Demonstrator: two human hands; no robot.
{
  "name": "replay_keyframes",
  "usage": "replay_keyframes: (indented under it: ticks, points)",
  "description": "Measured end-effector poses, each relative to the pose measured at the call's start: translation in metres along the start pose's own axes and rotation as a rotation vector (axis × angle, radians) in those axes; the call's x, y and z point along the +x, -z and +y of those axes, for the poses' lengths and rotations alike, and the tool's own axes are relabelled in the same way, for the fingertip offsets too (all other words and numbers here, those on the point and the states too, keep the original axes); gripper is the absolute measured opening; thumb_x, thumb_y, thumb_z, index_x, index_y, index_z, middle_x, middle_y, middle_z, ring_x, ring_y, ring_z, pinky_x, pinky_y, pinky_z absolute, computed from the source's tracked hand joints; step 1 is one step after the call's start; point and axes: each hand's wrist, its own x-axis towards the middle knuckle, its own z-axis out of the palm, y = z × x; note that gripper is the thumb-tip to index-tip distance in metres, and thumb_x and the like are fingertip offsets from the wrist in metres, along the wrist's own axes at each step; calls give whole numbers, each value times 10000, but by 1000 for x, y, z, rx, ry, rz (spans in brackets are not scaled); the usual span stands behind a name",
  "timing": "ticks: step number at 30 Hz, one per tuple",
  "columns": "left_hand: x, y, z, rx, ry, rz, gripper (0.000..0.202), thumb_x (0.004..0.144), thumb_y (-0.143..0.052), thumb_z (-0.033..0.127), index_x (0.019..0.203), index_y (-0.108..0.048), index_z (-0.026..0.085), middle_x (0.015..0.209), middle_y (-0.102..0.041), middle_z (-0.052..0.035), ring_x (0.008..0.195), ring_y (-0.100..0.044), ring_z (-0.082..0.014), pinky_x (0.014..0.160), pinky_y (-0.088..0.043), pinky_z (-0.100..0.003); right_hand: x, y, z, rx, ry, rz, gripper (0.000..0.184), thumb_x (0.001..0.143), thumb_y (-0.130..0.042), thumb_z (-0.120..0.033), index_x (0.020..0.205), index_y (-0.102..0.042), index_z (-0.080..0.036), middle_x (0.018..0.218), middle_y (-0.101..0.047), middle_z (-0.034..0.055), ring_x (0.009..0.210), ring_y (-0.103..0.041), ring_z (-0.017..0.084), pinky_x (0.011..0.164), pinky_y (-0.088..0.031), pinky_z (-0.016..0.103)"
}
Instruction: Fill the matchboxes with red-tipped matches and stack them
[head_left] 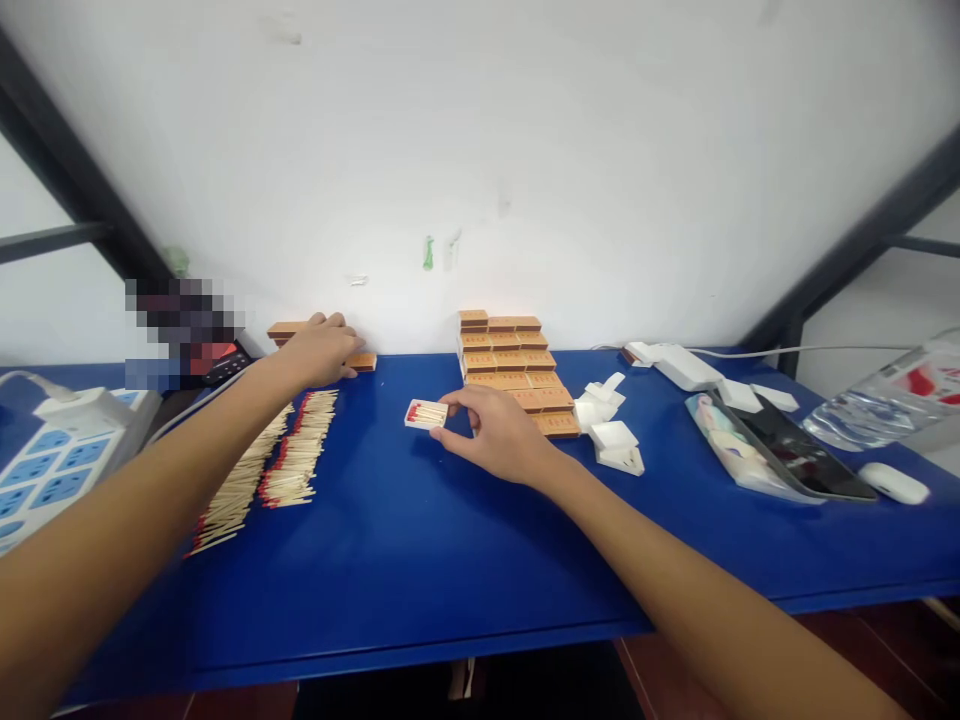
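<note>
Crowding the right hand (499, 432) are stacked matchboxes (517, 360) (white trays (615, 437) alongside).

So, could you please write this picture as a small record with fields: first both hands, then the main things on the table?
left hand: at the left boxes, grip unclear
right hand: holds tray with matches
loose matches: two rows, left side of table
right boxes: several rows near wall
white trays: right of these boxes
bottle: at right edge
</note>
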Motion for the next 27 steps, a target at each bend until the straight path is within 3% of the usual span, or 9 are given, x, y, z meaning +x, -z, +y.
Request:
replay_keyframes:
  ticks: [3,8,10,14,19,27]
  points:
    - [17,-7,-4,79,7,-63,143,890,-752,243,970,-831,154,1126,-810,-225,1276,-592,-419,1068,-411,-487,1,2,0,-25,7,15,230,944,-818,-318,1109,-751,-173,912,-690,28,779,-561,161,739,-413,317]
    - [19,-10,-8,-38,-19,34,156,799,-809,339,763,-758,196,976,-795,-194,1190,-591,-429,1067,-391,-525,2,8,-2,-55,3,30,235,983,-774,-346,1134,-744,-169,1006,-740,57,834,-604,179,770,-432,333]
    - [10,-6,-5,-155,-33,95,203,791,-816,418,812,-788,219,939,-788,-168,1161,-604,-419,1071,-389,-524,4,12,-1,-77,-6,61,237,981,-770,-334,1150,-740,-170,1069,-763,77,903,-644,204,808,-450,348]
    - [-28,3,18,-332,-86,238,435,886,-721,588,1121,-857,248,987,-780,-145,1079,-646,-372,999,-441,-473,6,17,1,-108,-25,145,215,978,-762,-330,1133,-728,-184,1097,-780,99,1034,-686,258,872,-472,378]
    - [-72,11,56,-532,-120,351,498,891,-785,622,1188,-871,231,1010,-782,-121,968,-663,-315,903,-496,-427,4,15,0,-125,-16,137,204,946,-794,-331,1077,-722,-192,1059,-779,88,1001,-685,256,842,-462,371]
    - [-80,5,67,-768,-78,382,511,837,-851,660,1145,-899,256,954,-785,-82,869,-685,-260,820,-558,-379,3,10,1,-34,13,144,250,936,-827,-350,1113,-755,-188,950,-744,49,809,-611,185,748,-437,332]
